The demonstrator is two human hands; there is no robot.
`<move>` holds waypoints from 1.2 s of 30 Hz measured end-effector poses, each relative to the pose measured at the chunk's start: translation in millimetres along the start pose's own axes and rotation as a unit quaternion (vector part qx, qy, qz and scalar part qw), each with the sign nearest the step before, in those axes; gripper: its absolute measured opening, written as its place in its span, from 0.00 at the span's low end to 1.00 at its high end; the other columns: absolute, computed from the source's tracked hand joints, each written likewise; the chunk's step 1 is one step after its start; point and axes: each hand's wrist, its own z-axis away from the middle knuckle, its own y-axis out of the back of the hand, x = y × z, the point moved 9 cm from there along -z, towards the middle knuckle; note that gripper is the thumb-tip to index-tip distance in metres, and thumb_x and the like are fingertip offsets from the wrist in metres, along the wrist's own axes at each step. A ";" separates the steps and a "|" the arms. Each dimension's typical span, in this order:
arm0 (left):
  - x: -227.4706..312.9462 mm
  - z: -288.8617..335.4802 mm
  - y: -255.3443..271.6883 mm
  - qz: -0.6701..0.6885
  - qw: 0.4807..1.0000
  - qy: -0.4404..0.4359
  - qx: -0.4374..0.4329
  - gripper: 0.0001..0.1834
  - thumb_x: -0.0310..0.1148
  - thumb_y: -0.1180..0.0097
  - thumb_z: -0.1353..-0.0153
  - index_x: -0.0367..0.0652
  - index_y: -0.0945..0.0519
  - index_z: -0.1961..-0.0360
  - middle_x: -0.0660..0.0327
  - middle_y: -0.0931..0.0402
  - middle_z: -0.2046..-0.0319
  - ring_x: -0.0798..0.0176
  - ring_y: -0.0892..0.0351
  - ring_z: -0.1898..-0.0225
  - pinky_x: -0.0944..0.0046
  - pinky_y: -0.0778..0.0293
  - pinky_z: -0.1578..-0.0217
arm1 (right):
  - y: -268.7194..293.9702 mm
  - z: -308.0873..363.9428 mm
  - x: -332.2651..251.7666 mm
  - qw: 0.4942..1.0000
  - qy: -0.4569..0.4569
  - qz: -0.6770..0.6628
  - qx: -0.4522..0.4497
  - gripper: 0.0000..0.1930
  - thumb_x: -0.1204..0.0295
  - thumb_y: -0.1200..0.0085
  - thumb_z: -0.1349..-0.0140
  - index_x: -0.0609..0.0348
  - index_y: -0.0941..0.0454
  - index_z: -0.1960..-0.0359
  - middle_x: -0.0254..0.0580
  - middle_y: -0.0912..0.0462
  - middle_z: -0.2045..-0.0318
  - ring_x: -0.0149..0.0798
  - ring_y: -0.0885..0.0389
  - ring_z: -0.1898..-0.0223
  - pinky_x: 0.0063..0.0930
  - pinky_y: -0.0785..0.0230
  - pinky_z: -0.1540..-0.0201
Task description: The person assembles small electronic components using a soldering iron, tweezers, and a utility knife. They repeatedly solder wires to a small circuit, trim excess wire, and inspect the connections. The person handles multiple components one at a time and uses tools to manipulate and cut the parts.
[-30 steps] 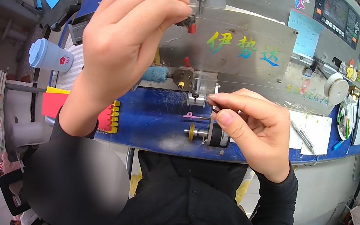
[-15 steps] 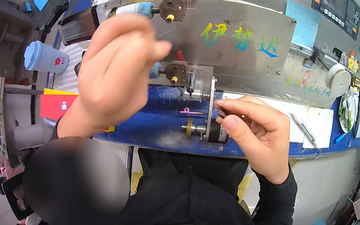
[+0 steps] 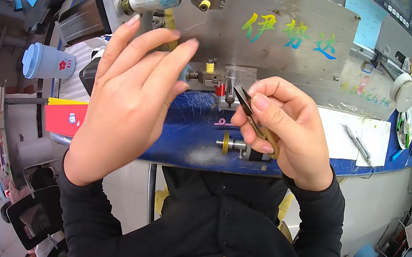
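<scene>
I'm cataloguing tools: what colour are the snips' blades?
The blades are nearly black, seen best in the head view.

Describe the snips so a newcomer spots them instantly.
At the blue table, find the right hand. It holds the snips, blades pointing up and left. Dark blades and brassy handles set them apart from the silver tool lying on white paper.

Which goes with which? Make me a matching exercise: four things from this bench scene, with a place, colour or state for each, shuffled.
Things
1. Thread snips
2. Lidded cup
3. Slim silver tool
4. Left hand

Places, colours, states
A. Lying on white paper
B. Spread open
C. Held in the right hand
D. Pale blue

Right pairs: 1-C, 2-D, 3-A, 4-B
</scene>
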 end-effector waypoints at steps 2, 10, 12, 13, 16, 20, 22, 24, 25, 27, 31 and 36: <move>-1.0 -4.3 3.6 0.082 0.996 0.037 0.021 0.21 0.21 0.36 0.47 0.38 0.19 0.49 0.55 0.18 0.58 0.49 0.23 0.44 0.51 0.32 0.39 | -1.5 -3.9 1.7 1.000 -0.010 -0.012 -0.001 0.07 0.70 0.48 0.27 0.62 0.25 0.60 0.47 0.16 0.67 0.28 0.23 0.74 0.15 0.41 0.78; 2.7 -26.0 -2.8 0.144 0.987 -0.005 0.067 0.08 0.17 0.39 0.47 0.36 0.22 0.66 0.55 0.19 0.62 0.48 0.23 0.50 0.54 0.27 0.49 | 1.7 -16.8 7.5 0.997 -0.041 -0.058 0.004 0.06 0.72 0.46 0.29 0.62 0.25 0.64 0.48 0.16 0.72 0.27 0.27 0.80 0.16 0.46 0.82; 2.4 -25.2 -1.8 0.105 0.992 0.009 0.066 0.06 0.18 0.38 0.47 0.37 0.22 0.68 0.56 0.19 0.64 0.49 0.23 0.52 0.54 0.27 0.50 | 1.8 -16.6 8.0 0.997 -0.043 -0.058 0.007 0.06 0.73 0.46 0.30 0.62 0.25 0.65 0.48 0.16 0.72 0.26 0.28 0.81 0.16 0.46 0.83; 4.9 -24.0 0.4 0.095 0.993 0.001 0.075 0.06 0.18 0.38 0.47 0.37 0.22 0.68 0.57 0.19 0.65 0.49 0.24 0.52 0.55 0.28 0.50 | 3.8 -14.6 6.9 0.998 -0.039 -0.041 0.018 0.06 0.73 0.45 0.30 0.62 0.25 0.65 0.48 0.16 0.72 0.26 0.28 0.81 0.16 0.46 0.83; 2.4 -19.3 3.3 0.040 0.996 0.025 0.081 0.06 0.19 0.38 0.46 0.38 0.21 0.68 0.58 0.19 0.65 0.50 0.25 0.52 0.56 0.29 0.49 | 7.0 -0.3 -1.3 0.999 -0.018 -0.004 0.032 0.07 0.72 0.43 0.31 0.63 0.24 0.64 0.46 0.16 0.72 0.25 0.27 0.80 0.15 0.43 0.81; -5.6 -14.7 10.6 -0.068 0.993 0.029 0.090 0.09 0.16 0.38 0.54 0.37 0.20 0.69 0.57 0.19 0.68 0.52 0.24 0.53 0.56 0.28 0.52 | 18.5 22.1 -8.6 0.999 -0.028 0.027 0.030 0.09 0.70 0.41 0.31 0.64 0.21 0.59 0.39 0.15 0.69 0.21 0.24 0.74 0.13 0.36 0.74; -4.0 -11.1 14.6 -0.036 0.994 0.024 0.100 0.08 0.17 0.37 0.52 0.37 0.20 0.69 0.57 0.19 0.68 0.51 0.23 0.53 0.55 0.28 0.52 | 21.6 23.4 -4.4 0.999 -0.034 0.033 0.020 0.10 0.70 0.41 0.31 0.65 0.21 0.56 0.38 0.16 0.68 0.20 0.24 0.72 0.13 0.36 0.72; -7.3 -7.5 12.0 0.030 0.994 0.067 0.080 0.07 0.18 0.36 0.47 0.38 0.18 0.67 0.57 0.17 0.64 0.51 0.23 0.50 0.57 0.28 0.49 | 20.4 23.4 -1.6 0.999 -0.031 0.039 0.000 0.11 0.70 0.41 0.30 0.65 0.21 0.54 0.37 0.16 0.67 0.21 0.22 0.69 0.13 0.34 0.69; -5.7 -6.7 11.1 0.046 0.993 0.073 0.085 0.07 0.18 0.35 0.47 0.38 0.18 0.67 0.57 0.17 0.64 0.51 0.23 0.50 0.57 0.28 0.49 | 20.8 23.5 0.3 0.998 -0.034 0.056 0.001 0.12 0.69 0.41 0.30 0.65 0.21 0.53 0.37 0.16 0.66 0.21 0.21 0.67 0.14 0.33 0.68; -4.9 -8.5 5.8 0.071 0.991 0.074 0.083 0.09 0.18 0.35 0.48 0.38 0.18 0.66 0.56 0.18 0.65 0.50 0.22 0.52 0.56 0.27 0.50 | 15.8 24.0 0.9 0.998 -0.026 0.059 -0.014 0.12 0.70 0.41 0.30 0.66 0.21 0.52 0.36 0.16 0.65 0.22 0.20 0.65 0.15 0.30 0.64; -3.9 -16.2 0.4 0.040 0.993 0.043 0.101 0.08 0.16 0.38 0.48 0.37 0.19 0.66 0.56 0.19 0.68 0.49 0.22 0.54 0.57 0.27 0.51 | 2.6 25.7 -1.0 0.998 0.003 0.037 -0.051 0.11 0.72 0.41 0.31 0.67 0.21 0.52 0.36 0.16 0.63 0.25 0.18 0.61 0.18 0.27 0.58; -2.1 -7.8 17.2 -0.084 0.984 0.038 0.151 0.12 0.21 0.33 0.52 0.35 0.20 0.65 0.55 0.20 0.66 0.49 0.23 0.53 0.53 0.27 0.53 | 6.1 35.0 -10.7 0.987 0.088 0.138 -0.002 0.13 0.71 0.41 0.33 0.68 0.20 0.52 0.42 0.16 0.63 0.25 0.22 0.68 0.17 0.32 0.66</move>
